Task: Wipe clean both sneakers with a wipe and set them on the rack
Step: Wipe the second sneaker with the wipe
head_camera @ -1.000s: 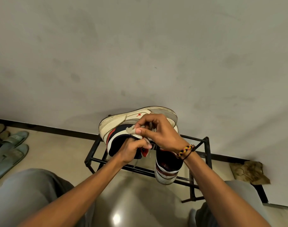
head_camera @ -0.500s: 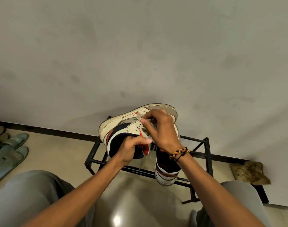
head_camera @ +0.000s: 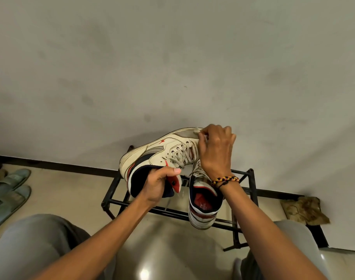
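- Left hand grips the held sneaker by its dark padded collar, thumb across the top of the tongue, fingers curled under. Shoe is in the air above the left half of the rack, lying on its side, toe pointing toward the wall.
- Right hand is clenched round a small white wipe; only a corner of it shows past the fingers, pressed to the toe end of the held sneaker.
- Laces hang loose from the held shoe, trailing down toward the rack.
- Second sneaker sits on the rack's top rails, right of the held one, heel toward the person, opening up. Judged already placed; whether it has been wiped cannot be told from here.
- Progress, as a judgement: wiping of the held shoe under way, at the toe. Left to do: finish it, then set it on the rack.
- Free rails show on the rack left of the seated sneaker, directly under the held one; looks room enough.
- In the way: dangling laces could snag the rails on lowering. Open rails offer narrow footing.
- Around: rack stands against the wall. Green slippers on the floor far left of the rack. A crumpled brownish cloth on the floor right of the rack, by the skirting. The person's knees sit either side, nearer than the rack.
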